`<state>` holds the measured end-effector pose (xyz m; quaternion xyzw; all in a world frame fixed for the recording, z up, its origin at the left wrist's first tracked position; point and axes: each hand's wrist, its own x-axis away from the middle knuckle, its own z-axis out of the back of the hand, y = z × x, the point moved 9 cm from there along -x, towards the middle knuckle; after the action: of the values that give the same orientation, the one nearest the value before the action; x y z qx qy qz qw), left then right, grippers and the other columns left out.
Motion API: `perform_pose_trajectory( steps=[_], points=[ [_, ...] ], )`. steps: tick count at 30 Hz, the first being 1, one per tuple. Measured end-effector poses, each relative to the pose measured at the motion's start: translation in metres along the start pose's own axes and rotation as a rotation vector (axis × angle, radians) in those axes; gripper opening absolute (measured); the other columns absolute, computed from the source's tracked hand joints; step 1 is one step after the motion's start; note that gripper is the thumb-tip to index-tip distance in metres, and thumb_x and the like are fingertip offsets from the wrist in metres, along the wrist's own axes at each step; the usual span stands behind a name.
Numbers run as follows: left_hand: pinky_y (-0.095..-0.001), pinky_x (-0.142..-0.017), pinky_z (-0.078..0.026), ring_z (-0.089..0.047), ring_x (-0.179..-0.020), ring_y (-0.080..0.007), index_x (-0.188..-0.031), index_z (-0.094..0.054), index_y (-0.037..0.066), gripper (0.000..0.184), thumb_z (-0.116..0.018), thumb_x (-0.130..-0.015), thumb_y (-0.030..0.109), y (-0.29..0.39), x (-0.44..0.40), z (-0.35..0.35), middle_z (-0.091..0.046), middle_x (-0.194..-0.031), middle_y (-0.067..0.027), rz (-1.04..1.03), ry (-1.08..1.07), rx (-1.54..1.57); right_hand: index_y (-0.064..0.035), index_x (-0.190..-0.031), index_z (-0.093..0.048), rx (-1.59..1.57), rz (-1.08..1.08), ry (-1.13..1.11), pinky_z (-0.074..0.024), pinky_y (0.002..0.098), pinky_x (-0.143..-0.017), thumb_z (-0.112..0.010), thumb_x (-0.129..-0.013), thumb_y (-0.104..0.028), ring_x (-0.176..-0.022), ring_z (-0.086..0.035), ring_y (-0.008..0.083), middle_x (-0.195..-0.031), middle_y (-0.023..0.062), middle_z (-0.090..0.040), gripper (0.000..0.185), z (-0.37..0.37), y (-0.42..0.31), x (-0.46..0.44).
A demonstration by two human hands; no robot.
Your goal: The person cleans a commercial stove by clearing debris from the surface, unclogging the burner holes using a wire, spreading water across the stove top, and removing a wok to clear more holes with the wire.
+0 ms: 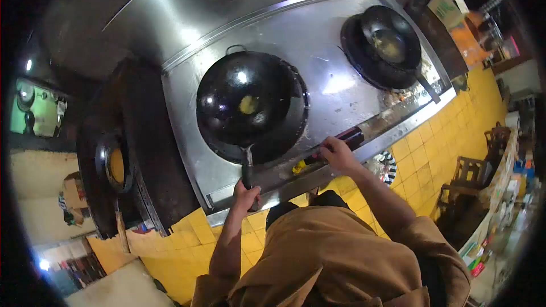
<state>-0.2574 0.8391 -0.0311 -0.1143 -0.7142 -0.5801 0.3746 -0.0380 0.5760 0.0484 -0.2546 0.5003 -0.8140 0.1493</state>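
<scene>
My left hand (247,198) is closed around the dark handle of a large black wok (227,88). This wok rests over the left burner, its handle pointing at me, with a small yellowish pool (247,104) at its bottom. Over the front ledge of the stove, my right hand (339,155) has its fingers curled round a dark bottle (351,137) with a reddish label. The bottle lies sideways, its yellow cap end (298,166) to the left; whether it touches the ledge I cannot tell.
A second black wok (406,31) with yellowish liquid stands at the right end of the steel stove (333,45). On the dark stove at left sits a smaller pan (108,165) with orange-yellow contents. Yellow tiles (421,142) cover the floor; wooden chairs (469,173) stand far right.
</scene>
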Motion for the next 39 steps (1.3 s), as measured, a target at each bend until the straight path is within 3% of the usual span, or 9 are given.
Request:
perform_pose_trajectory(
  steps=[8, 18, 21, 26, 29, 31, 34, 37, 39],
  points=[
    [-0.0324, -0.047, -0.05, -0.057, -0.053, -0.0158, -0.102, -0.045, 0.004, 0.031, -0.066, -0.079, 0.001, 0.057, 0.058, -0.063, -0.055, -0.074, -0.0062, -0.056, -0.065, -0.129, 0.0009, -0.091, -0.06, -0.235, -0.254, 0.319, -0.0451, 0.0285, -0.058, -0.057, -0.093, -0.012, -0.064, -0.054, 0.0115, -0.072, 0.0031, -0.058, 0.014, 0.152, 0.137, 0.086],
    [-0.0305, -0.045, -0.047, -0.055, -0.052, -0.0115, -0.098, -0.05, 0.001, 0.031, -0.069, -0.079, 0.014, 0.019, -0.017, -0.235, -0.057, -0.065, -0.0037, -0.018, -0.439, -0.217, -0.0014, -0.089, -0.057, -0.338, -0.167, 0.649, -0.0418, 0.0262, -0.056, -0.057, -0.094, -0.015, -0.062, -0.05, 0.0085, -0.073, 0.0008, -0.055, 0.014, 0.236, 0.088, 0.141],
    [-0.034, -0.049, -0.051, -0.065, -0.058, -0.0192, -0.091, -0.055, -0.003, 0.03, -0.07, -0.074, 0.017, 0.034, -0.013, -0.269, -0.064, -0.069, -0.0108, -0.09, -0.306, -0.347, -0.0035, -0.089, -0.055, -0.314, -0.092, 0.624, -0.0422, 0.0254, -0.054, -0.055, -0.094, -0.013, -0.061, -0.049, 0.0094, -0.074, 0.0019, -0.053, 0.011, 0.241, 0.1, 0.147],
    [-0.0364, -0.041, -0.048, -0.064, -0.056, -0.0209, -0.121, -0.039, -0.006, 0.056, -0.065, -0.076, 0.014, 0.001, -0.022, -0.327, -0.063, -0.081, -0.0166, 0.007, -0.31, -0.207, -0.0055, -0.093, -0.053, -0.416, -0.11, 0.59, -0.0404, 0.0244, -0.05, -0.057, -0.095, -0.015, -0.058, -0.048, 0.0085, -0.073, 0.0016, -0.052, 0.01, 0.229, 0.119, 0.161],
    [-0.0344, -0.061, -0.052, -0.062, -0.072, -0.0185, -0.135, -0.026, 0.0, 0.07, -0.067, -0.083, 0.023, -0.047, -0.031, -0.363, -0.058, -0.084, -0.0122, 0.05, -0.366, -0.243, -0.0066, -0.093, -0.053, -0.369, -0.125, 0.577, -0.0399, 0.0243, -0.05, -0.056, -0.096, -0.014, -0.058, -0.047, 0.0082, -0.072, 0.001, -0.051, 0.009, 0.21, 0.083, 0.15],
    [-0.0342, -0.08, -0.05, -0.061, -0.09, -0.019, -0.138, -0.027, -0.001, 0.068, -0.065, -0.087, 0.025, -0.083, -0.064, -0.39, -0.061, -0.095, -0.0121, -0.312, -0.468, -0.459, -0.0065, -0.094, -0.053, -0.419, -0.091, 0.532, -0.0395, 0.0238, -0.049, -0.055, -0.096, -0.014, -0.057, -0.046, 0.0068, -0.071, -0.0003, -0.05, 0.008, 0.193, 0.062, 0.13],
    [-0.0334, -0.091, -0.046, -0.058, -0.102, -0.0179, -0.136, -0.04, -0.001, 0.059, -0.064, -0.091, 0.028, -0.091, -0.072, -0.393, -0.062, -0.103, -0.0087, -0.34, -0.704, -0.398, -0.0053, -0.093, -0.054, -0.323, -0.025, 0.388, -0.038, 0.0228, -0.052, -0.056, -0.095, -0.008, -0.059, -0.046, 0.0068, -0.071, -0.0018, -0.05, 0.004, 0.149, -0.009, 0.09],
    [-0.0329, -0.088, -0.047, -0.059, -0.1, -0.0175, -0.12, -0.057, -0.002, 0.04, -0.062, -0.094, 0.029, 0.065, -0.039, -0.266, -0.063, -0.104, -0.0061, -0.622, -0.634, -0.175, -0.0051, -0.093, -0.054, -0.221, -0.021, 0.332, -0.0383, 0.0239, -0.051, -0.056, -0.095, -0.008, -0.057, -0.047, 0.0074, -0.071, -0.0008, -0.051, 0.004, 0.105, -0.061, 0.051],
    [-0.0351, -0.087, -0.049, -0.062, -0.097, -0.0239, -0.111, -0.063, 0.002, 0.024, -0.056, -0.098, 0.02, 0.142, -0.04, -0.127, -0.065, -0.105, -0.0104, -0.934, -0.017, -0.247, -0.0046, -0.09, -0.055, -0.187, 0.054, 0.306, -0.0391, 0.0246, -0.049, -0.056, -0.095, -0.007, -0.056, -0.05, 0.0083, -0.071, 0.0001, -0.053, 0.005, 0.083, -0.086, 0.023]
  ],
)
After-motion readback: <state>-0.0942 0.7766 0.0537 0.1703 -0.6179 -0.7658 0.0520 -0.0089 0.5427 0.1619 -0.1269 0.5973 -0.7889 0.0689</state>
